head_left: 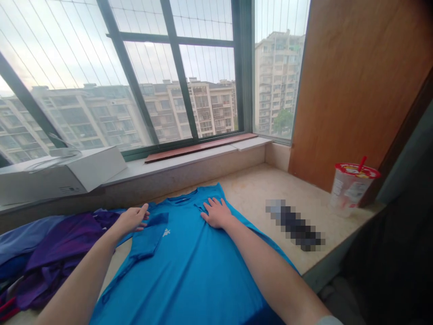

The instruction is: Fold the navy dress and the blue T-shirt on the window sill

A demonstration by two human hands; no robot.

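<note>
A blue T-shirt lies spread on the stone ledge, its collar toward the window and a small white logo on the chest. The sleeve on the left is folded inward over the front. Above that sleeve, near the shirt's left shoulder, is my left hand, its fingers curled toward the thumb; whether it pinches any cloth is hard to make out. My right hand rests flat on the upper right of the shirt with its fingers spread. The sleeve on the right is mostly hidden beneath the hand and forearm.
Purple and blue clothes are heaped at the left, below a white box on the sill. To the right, a blurred dark object lies on the ledge, with a plastic cup and red straw farther right, by a wooden panel.
</note>
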